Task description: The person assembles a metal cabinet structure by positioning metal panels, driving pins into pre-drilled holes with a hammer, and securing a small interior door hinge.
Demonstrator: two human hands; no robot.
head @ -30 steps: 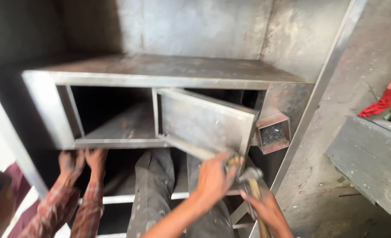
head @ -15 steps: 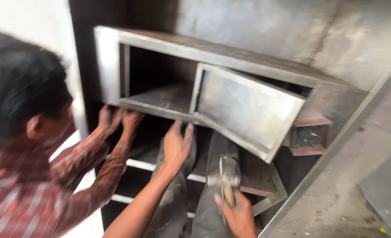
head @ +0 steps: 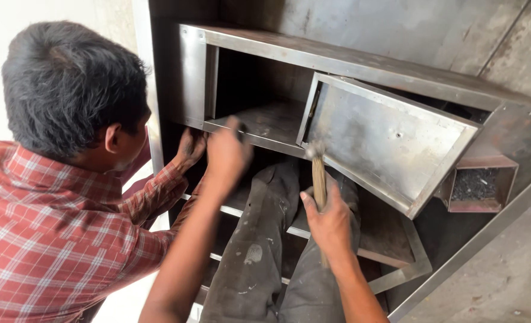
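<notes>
1. One hammer (head: 318, 173) stands nearly upright in the right hand (head: 330, 222), its wooden handle rising from the fist and its small metal head just beside the lower left corner of the steel door (head: 391, 140).
2. The right fingers are wrapped firmly round the handle, thumb on the left side.
3. The left hand (head: 228, 154) is raised at the front edge of the shelf (head: 259, 122) inside the steel cabinet (head: 349, 60); it is blurred, fingers curled, and whether it grips anything I cannot tell.
4. The door hangs tilted, swung half open from the cabinet's right compartment.
5. A square steel tube (head: 479, 184) shows its open end just right of the door.
6. Below the hands lie the person's dark trouser legs (head: 259, 239).
7. At left, a co-worker in a red checked shirt (head: 56, 239) has a hand (head: 190, 146) on the cabinet's lower left edge.
</notes>
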